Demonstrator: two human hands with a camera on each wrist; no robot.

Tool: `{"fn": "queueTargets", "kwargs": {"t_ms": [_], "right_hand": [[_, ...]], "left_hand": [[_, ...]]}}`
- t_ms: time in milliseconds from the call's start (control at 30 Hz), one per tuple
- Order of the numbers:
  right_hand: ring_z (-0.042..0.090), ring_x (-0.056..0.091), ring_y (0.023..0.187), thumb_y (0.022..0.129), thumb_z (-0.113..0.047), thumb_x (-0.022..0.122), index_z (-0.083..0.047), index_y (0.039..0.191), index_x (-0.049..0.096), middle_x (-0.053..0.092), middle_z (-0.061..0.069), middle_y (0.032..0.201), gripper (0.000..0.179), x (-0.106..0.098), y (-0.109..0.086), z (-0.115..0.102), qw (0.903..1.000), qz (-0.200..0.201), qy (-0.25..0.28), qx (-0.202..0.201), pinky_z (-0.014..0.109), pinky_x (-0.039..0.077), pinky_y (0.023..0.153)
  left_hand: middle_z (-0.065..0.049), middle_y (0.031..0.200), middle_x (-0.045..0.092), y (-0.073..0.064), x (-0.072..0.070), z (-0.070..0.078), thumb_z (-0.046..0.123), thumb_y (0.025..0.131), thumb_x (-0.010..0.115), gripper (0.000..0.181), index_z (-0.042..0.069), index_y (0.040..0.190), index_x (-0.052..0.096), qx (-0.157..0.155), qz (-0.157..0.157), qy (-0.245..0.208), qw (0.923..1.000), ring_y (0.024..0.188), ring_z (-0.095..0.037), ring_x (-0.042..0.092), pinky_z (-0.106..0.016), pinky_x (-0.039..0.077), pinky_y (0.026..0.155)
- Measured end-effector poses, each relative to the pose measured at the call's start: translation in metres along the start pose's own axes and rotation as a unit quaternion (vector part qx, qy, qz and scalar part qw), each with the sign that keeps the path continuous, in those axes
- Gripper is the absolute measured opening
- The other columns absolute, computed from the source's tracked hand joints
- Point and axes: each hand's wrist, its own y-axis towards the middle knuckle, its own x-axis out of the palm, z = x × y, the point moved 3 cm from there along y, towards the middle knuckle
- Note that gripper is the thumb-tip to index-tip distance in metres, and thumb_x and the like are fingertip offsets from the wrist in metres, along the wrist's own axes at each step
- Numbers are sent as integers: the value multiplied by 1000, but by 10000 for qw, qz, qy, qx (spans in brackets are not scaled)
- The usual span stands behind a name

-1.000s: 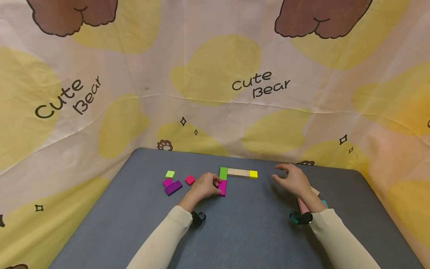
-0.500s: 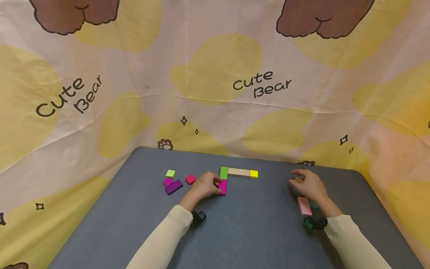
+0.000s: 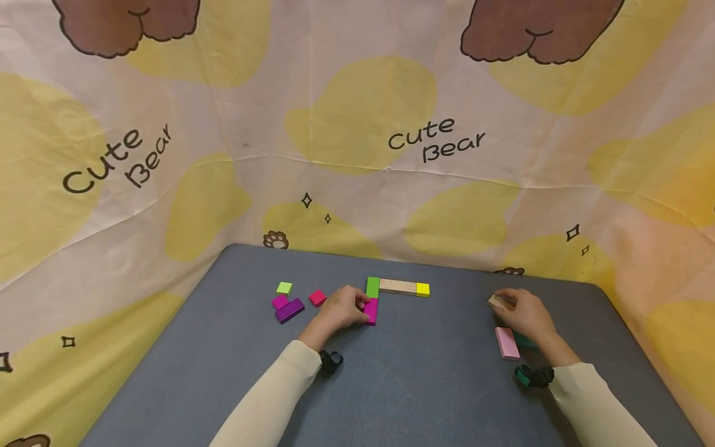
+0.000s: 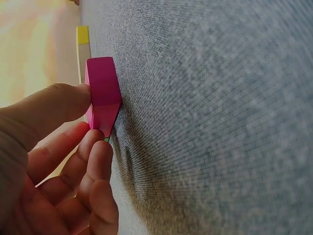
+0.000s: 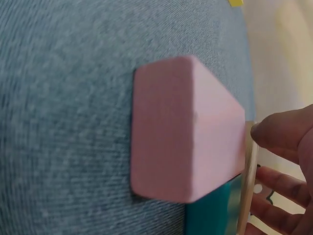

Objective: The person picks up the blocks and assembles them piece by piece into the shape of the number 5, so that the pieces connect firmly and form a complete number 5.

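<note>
My left hand [image 3: 338, 308] pinches a magenta block [image 3: 372, 315] between thumb and fingertips as it lies on the grey table. Touching its far end is a green block [image 3: 373, 287]. From there a plain wooden block [image 3: 398, 286] runs right to a small yellow block [image 3: 422, 290]. At the right, my right hand [image 3: 526, 315] grips another plain wooden block [image 3: 494, 302], partly hidden by the fingers; the thumb is on its edge in the right wrist view. Just nearer lie a pink block [image 5: 166, 132] and a teal block [image 5: 208, 215], partly covered by my wrist in the head view.
Left of my left hand lie a red block [image 3: 318, 298], a light green block [image 3: 284, 288], a small magenta block [image 3: 280, 302] and a purple block [image 3: 290, 311]. A printed cloth [image 3: 357, 124] hangs behind the table [image 3: 424, 385].
My right hand has moved right and toward me, from beside the yellow block's side to the plain wooden block, which it now grips. My left hand stays on the magenta block.
</note>
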Motion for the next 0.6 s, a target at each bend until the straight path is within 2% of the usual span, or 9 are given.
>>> {"fn": "queueTargets", "kwargs": {"t_ms": [133,367,600], "right_hand": [[30,60,81,83,-19,69,-2,115,66,63,25,105,36,1,-2,3,10000,44,-50,15,42,47,62],[34,62,84,83,-14,70,-1,114,66,65,26,109,34,1,-3,6,10000,-4,-50,38,48,48,67],[33,62,84,84,-12,67,1,114,66,64,29,112,33,1,-3,7,9999,-51,-1,103,46,49,66]], "left_hand": [[2,83,63,-1,0,0,18,73,82,37,10,108,73,1,2,-5,10000,78,-13,54,-29,45,68],[1,82,63,-2,-1,0,17,73,82,37,9,108,73,39,-16,-43,10000,77,-14,54,-29,44,67],[1,83,62,-2,-1,0,17,74,81,37,10,109,72,0,-42,-96,9999,78,-14,53,-29,44,68]]}}
